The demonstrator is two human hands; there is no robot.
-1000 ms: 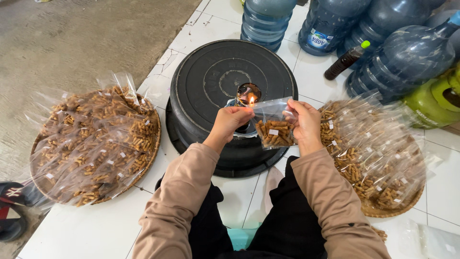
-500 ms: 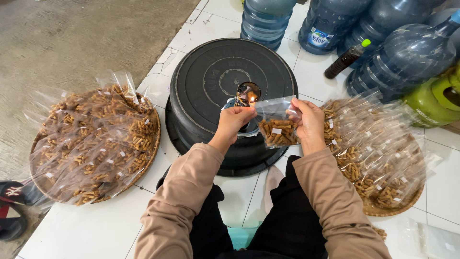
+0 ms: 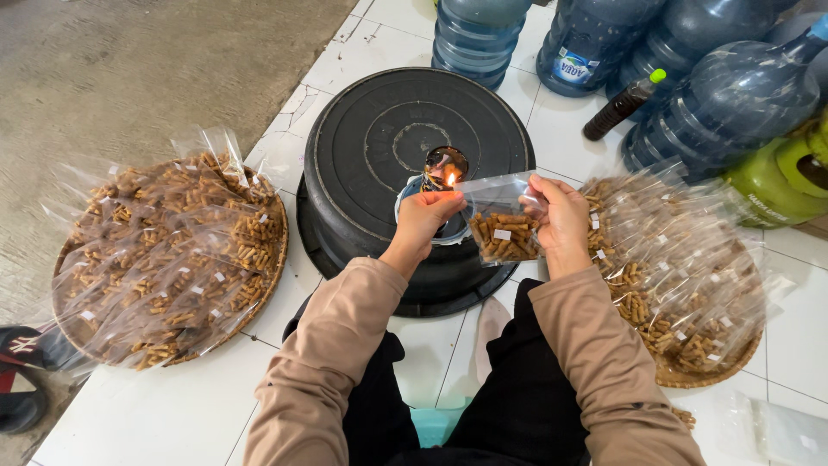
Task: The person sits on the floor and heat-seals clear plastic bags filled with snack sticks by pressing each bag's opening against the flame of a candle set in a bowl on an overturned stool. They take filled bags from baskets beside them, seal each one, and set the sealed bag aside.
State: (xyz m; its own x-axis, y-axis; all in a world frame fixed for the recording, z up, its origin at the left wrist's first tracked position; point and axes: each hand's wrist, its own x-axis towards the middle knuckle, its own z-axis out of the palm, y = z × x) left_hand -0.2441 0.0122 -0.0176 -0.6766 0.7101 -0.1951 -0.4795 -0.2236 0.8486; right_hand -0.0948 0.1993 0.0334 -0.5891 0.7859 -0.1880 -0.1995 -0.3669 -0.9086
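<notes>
Head view: vs the two earlier frames, almost nothing moves. Both hands stay up at the flame, and the clear snack bag (image 3: 504,226) keeps its place between them. Only a slight shift: the bag's top edge sits a touch nearer the flame (image 3: 450,179). Judgement: the edge is mid-pass at the flame, so the work on this bag is under way, not finished.

Left hand (image 3: 427,220): narrow, fingers pinched on the bag's left top corner, right beside the flame of the small lamp (image 3: 445,166). Lamp stands on the upturned black tub (image 3: 414,147) that serves as worktop.

Right hand (image 3: 561,216): also closed, pinching the bag's right top edge and pulling the film taut. Bag hangs in the air over the tub's near rim, brown stick snacks settled in its lower half.

Around: round tray of filled bags (image 3: 168,250) on the left floor tiles, second tray (image 3: 681,276) on the right, just beside the right forearm. Blue water jugs (image 3: 733,99) behind.
</notes>
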